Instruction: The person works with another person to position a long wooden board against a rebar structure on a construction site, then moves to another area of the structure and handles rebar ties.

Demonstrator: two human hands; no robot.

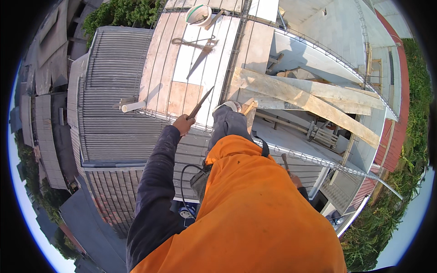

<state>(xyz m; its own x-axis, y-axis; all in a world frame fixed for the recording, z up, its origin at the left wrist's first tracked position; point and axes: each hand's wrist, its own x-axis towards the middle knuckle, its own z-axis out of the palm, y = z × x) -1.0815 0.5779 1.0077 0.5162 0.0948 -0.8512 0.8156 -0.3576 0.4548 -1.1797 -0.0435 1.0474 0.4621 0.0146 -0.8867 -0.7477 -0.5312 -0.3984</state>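
My left hand [184,124] is closed round the lower end of a long, dark, tapered blade-like tool [199,105], its point aimed away to the upper right. To the right of my orange top, my right hand [296,180] shows in part, gripping the handle of what looks like a hammer [285,162]. One foot in a light shoe [231,106] stands near the edge of the pale boards [185,97]. Thin steel bars run across those boards. A looped bundle of wire [198,42] lies on them, ahead of my left hand.
A white bucket [199,16] stands at the far end. Long planks [309,101] cross an opening on the right, with a lower level visible beneath. Rebar cages [314,157] edge the structure. A white pipe [133,107] sticks out left, above a corrugated roof [116,91].
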